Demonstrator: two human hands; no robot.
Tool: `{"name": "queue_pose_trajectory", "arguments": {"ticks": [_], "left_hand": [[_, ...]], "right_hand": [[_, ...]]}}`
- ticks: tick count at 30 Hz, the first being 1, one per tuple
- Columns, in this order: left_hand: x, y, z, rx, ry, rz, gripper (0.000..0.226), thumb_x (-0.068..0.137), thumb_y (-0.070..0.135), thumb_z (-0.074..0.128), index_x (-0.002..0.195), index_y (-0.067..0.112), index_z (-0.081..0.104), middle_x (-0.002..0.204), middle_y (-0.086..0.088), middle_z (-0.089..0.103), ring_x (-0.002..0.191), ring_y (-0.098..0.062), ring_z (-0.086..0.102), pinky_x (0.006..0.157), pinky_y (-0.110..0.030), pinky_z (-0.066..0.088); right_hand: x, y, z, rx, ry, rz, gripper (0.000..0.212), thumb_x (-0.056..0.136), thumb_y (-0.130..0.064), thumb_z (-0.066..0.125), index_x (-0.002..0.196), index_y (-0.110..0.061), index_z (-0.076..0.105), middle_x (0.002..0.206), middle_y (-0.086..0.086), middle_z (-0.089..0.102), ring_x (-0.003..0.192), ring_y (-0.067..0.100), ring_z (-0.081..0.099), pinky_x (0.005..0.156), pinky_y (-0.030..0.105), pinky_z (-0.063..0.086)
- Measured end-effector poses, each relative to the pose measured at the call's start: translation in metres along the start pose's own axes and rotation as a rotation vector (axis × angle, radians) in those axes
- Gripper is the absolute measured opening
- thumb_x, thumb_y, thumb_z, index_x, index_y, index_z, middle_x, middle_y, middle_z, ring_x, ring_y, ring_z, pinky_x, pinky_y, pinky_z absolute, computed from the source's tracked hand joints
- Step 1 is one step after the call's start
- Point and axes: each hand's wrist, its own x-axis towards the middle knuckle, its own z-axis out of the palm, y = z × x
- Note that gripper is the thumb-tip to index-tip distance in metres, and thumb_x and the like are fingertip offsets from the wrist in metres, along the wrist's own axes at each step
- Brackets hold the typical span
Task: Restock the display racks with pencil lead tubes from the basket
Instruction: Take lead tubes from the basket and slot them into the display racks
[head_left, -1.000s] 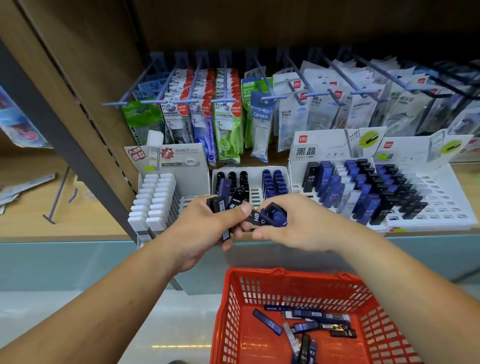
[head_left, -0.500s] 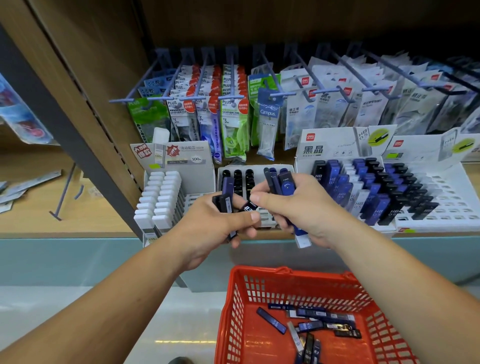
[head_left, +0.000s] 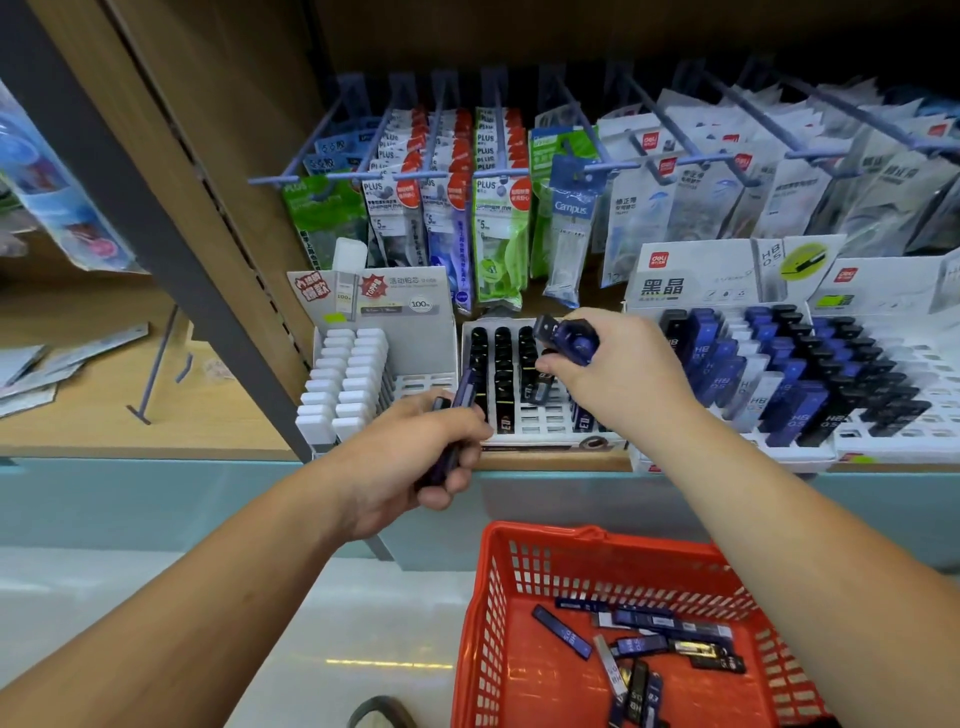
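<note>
Dark lead tubes (head_left: 562, 631) lie scattered flat in the red basket (head_left: 483, 623).

Blue pegs (head_left: 439, 124) on the back wall carry hanging packs: green PLUS packs (head_left: 501, 234), a blue Campus pack (head_left: 569, 228), and white packs (head_left: 639, 218) further right. Left of a slanting grey post (head_left: 156, 249), a wooden shelf (head_left: 218, 421) bears a loose hook (head_left: 156, 364) and flat packets (head_left: 62, 364). A dark object (head_left: 382, 712), possibly a shoe, lies on the pale floor (head_left: 363, 623).
</note>
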Motion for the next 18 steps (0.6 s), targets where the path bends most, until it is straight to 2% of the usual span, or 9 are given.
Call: {"name": "queue_pose_trajectory", "arguments": {"ticks": [2,4,6,8,13,18], "left_hand": [[-0.002,0.0,-0.002,-0.017,-0.015,0.022,0.012,0.1,0.014,0.063,0.108,0.007,0.058,0.072,-0.01,0.056,0.055,-0.02,0.048,0.041,-0.022,0.023],[-0.006,0.0,-0.005,-0.005,-0.025,0.045,0.025,0.101,0.021,0.064,0.116,0.001,0.063,0.077,-0.012,0.062,0.06,-0.021,0.057,0.041,-0.023,0.027],[-0.009,0.0,-0.007,0.034,-0.036,0.047,0.031,0.103,0.029,0.06,0.123,0.005,0.064,0.085,-0.012,0.07,0.068,-0.023,0.067,0.042,-0.023,0.027],[-0.012,0.0,-0.01,0.083,-0.039,0.047,0.035,0.104,0.036,0.057,0.126,0.01,0.061,0.093,-0.011,0.076,0.072,-0.024,0.072,0.044,-0.023,0.022],[-0.01,-0.002,-0.016,0.078,-0.04,0.064,0.029,0.103,0.034,0.059,0.114,0.008,0.054,0.098,-0.016,0.076,0.056,-0.019,0.06,0.041,-0.021,0.022],[-0.007,-0.003,-0.018,0.0,-0.005,0.078,0.013,0.105,0.018,0.059,0.11,0.006,0.058,0.093,-0.016,0.072,0.064,-0.019,0.057,0.045,-0.023,0.028]], "right_hand": [[0.001,-0.002,0.002,-0.08,0.0,-0.032,0.021,0.085,-0.041,0.08,0.084,-0.032,0.061,0.079,-0.006,0.065,0.081,0.026,0.058,0.075,0.04,0.054],[0.002,-0.005,0.005,-0.153,-0.007,-0.06,0.02,0.086,-0.045,0.079,0.088,-0.03,0.065,0.083,-0.004,0.067,0.084,0.026,0.059,0.074,0.039,0.054],[0.003,-0.007,0.003,-0.214,-0.052,-0.06,0.019,0.087,-0.044,0.078,0.092,-0.03,0.067,0.084,-0.005,0.067,0.086,0.026,0.058,0.074,0.038,0.054],[0.005,-0.007,-0.001,-0.244,-0.115,-0.052,0.014,0.088,-0.038,0.077,0.087,-0.034,0.063,0.082,-0.006,0.064,0.087,0.026,0.059,0.074,0.038,0.054],[0.005,-0.006,-0.001,-0.124,-0.1,-0.03,0.011,0.086,-0.031,0.08,0.09,-0.031,0.069,0.085,-0.006,0.068,0.087,0.027,0.062,0.079,0.045,0.057],[0.006,-0.008,-0.001,-0.18,-0.162,-0.029,0.01,0.086,-0.03,0.078,0.09,-0.028,0.069,0.083,-0.004,0.067,0.085,0.028,0.061,0.077,0.044,0.057]]}}
